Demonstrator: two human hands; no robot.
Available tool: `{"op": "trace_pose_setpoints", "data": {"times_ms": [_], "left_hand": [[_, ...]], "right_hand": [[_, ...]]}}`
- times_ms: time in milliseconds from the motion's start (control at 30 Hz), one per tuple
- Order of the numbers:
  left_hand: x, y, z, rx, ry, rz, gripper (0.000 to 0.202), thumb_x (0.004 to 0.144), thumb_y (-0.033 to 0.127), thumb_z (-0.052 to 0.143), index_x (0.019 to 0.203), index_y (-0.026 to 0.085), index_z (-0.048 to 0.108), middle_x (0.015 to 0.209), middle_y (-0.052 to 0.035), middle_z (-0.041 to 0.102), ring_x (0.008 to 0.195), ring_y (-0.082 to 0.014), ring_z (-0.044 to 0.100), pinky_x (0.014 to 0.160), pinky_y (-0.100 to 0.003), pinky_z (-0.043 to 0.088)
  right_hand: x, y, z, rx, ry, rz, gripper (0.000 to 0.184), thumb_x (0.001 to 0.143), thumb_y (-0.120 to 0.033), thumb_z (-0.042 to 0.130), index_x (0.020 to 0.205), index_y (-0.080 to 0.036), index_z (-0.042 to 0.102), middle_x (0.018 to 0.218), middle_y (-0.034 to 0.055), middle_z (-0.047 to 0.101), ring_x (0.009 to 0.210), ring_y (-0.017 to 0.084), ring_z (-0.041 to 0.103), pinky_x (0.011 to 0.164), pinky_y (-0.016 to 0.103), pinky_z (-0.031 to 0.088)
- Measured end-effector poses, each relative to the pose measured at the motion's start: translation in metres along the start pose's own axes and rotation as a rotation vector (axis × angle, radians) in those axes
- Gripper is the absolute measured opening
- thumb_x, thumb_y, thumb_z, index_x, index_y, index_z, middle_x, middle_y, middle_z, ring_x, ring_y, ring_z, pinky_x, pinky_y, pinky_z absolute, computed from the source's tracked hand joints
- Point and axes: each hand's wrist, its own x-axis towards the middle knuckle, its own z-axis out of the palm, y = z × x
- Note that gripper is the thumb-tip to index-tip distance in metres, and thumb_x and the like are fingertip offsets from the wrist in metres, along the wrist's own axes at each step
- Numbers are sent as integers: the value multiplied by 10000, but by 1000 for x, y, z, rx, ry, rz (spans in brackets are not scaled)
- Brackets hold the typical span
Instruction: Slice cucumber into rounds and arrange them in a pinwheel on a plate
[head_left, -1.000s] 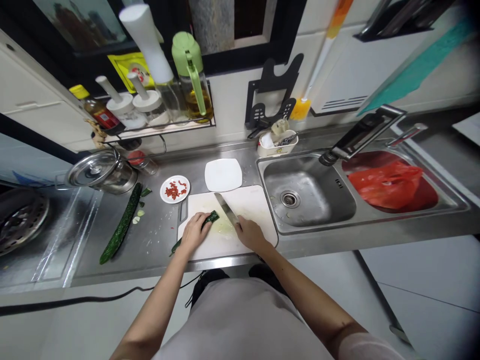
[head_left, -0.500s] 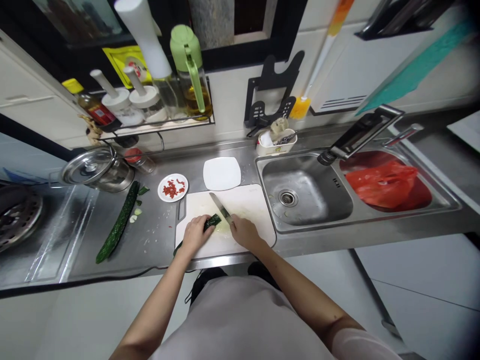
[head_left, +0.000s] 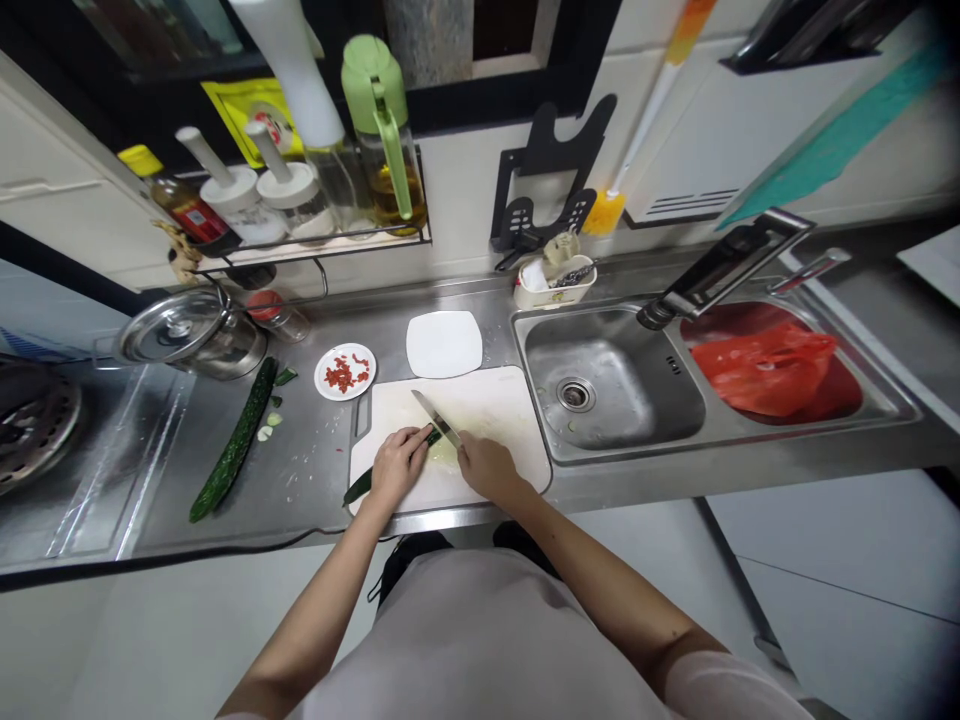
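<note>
My left hand (head_left: 399, 462) is closed over a dark green cucumber (head_left: 358, 487), holding it down on the white cutting board (head_left: 517, 410). One end of the cucumber shows below the wrist, the other just past my fingertips; the middle is hidden. My right hand (head_left: 486, 464) grips the handle of a kitchen knife (head_left: 433, 412). Its blade points up and left and lies across the cucumber's far end, close to my left fingertips. Whether the edge has entered the flesh cannot be made out. Wet, pale green traces mark the board near the knife.
Left of the board lie a whole cucumber (head_left: 235, 440) and small scraps (head_left: 274, 420). A plate of chopped red pieces (head_left: 325, 389) and a square white plate (head_left: 444, 344) stand behind. The sink (head_left: 622, 400) is at right, a lidded pot (head_left: 225, 345) at left, a bottle rack (head_left: 315, 250) above.
The knife has moved slightly left, from beside the cucumber's end to across it. My left hand has shifted, and more of the cucumber's near end shows below the wrist.
</note>
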Motion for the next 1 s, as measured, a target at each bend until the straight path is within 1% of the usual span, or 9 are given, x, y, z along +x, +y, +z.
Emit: {"op": "trace_pose_setpoints", "data": {"times_ms": [133,467,667,800,1000], "left_hand": [[-1,2,4,36,7,8,380,937,319,441,1289,324,585,1139,-58,610,1029,-211,542,935,-370,443],[-4,1,7,41,30,18,383,943,313,434,1297,320,580,1161,-67,609,1030,-216,536,938,-389,444],[-5,1,9,81,44,26,383,942,308,436,1295,322,582,1163,-61,611,1025,-216,534,931,-385,448],[-6,1,10,78,46,32,380,938,303,442,1289,325,586,1171,-59,605,1031,-217,533,941,-388,444],[-5,-2,13,52,60,42,385,934,306,452,1297,332,576,1176,-65,600,1047,-220,534,952,-397,439]], "right_hand": [[-1,-1,-1,-16,-13,-8,335,960,-245,290,1199,-151,507,965,126,674,920,222,640,765,294,440],[-1,-5,2,4,-16,-20,330,959,-224,293,1197,-143,507,957,127,675,868,222,653,715,293,457],[-3,-8,-2,-28,-47,-23,328,957,-210,301,1204,-138,505,968,141,680,937,238,652,764,310,465],[-3,-11,-2,-40,-62,-14,339,950,-175,301,1224,-126,495,987,157,679,948,240,655,770,312,473],[1,-12,2,-36,-15,-38,320,938,-154,311,1165,-105,530,941,167,678,940,241,655,793,322,478]]}}
